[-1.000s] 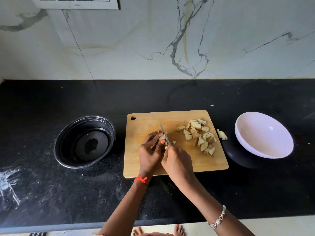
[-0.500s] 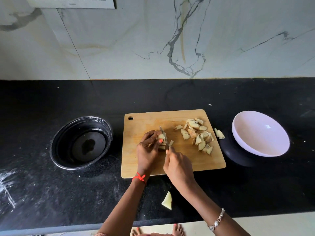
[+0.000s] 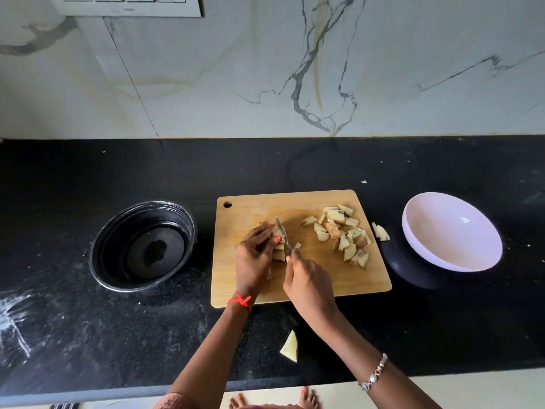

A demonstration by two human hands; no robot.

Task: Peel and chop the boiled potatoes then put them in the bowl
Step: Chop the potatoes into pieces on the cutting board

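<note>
Black stone served as your tabletop [image 3: 295,166], backed by a veined marble wall [image 3: 206,84]. You had the cutting board [image 3: 339,281] square in front of you and the white bowl [image 3: 460,252] just off its right edge, presumably to give the cut pieces a short trip. The bowl held nothing yet. A black pot [image 3: 141,246] sat well apart on the left, out of the knife's way.

Your left hand [image 3: 253,258] was curled over the potato [image 3: 278,252] near the board's middle, pinning it so it could not roll, fingertips close beside the blade. Your right hand [image 3: 309,284] was closed round the knife [image 3: 282,234]. The handle was hidden under your palm, so I judged that grip only from the blade standing out past your knuckles, tip pointing away from you. The blade lay against the potato's right side, mid-chop by the look of it.

Chopped pieces [image 3: 342,234] were heaped on the board's right half, likely kept there to leave cutting room and sit nearest the bowl. Two pieces [image 3: 381,231] lay off the board beside the bowl, and a stray wedge [image 3: 290,346] lay on the tabletop near its front edge. Both needed gathering.
</note>
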